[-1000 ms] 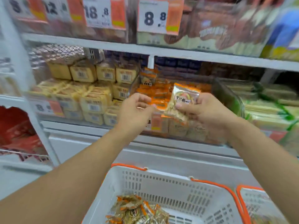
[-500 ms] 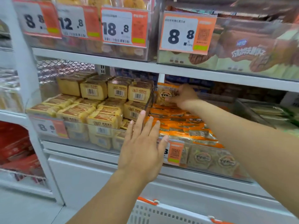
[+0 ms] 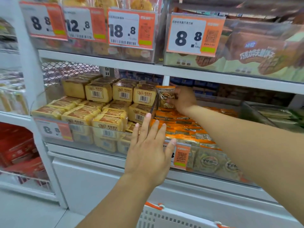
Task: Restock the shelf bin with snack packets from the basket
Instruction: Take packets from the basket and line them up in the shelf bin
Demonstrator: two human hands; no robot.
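Reaching deep over the shelf bin (image 3: 189, 129), the right hand (image 3: 184, 98) pinches one snack packet (image 3: 165, 97) upright at the back left corner, just beside the clear divider and above the rows of orange packets lying flat. The packet's long axis stands vertical, so it likely needs only lowering behind the rows. The left hand (image 3: 148, 155) hovers released at the bin's front (fingers spread, holding nothing). The white basket (image 3: 164, 218) sits below.

An orange-topped clear snack packet (image 3: 165, 96) is standing upright at the back of the clear shelf bin (image 3: 194, 162), which is holding flat-lying orange packets (image 3: 179, 125), while the white basket (image 3: 166, 218) is sitting below.
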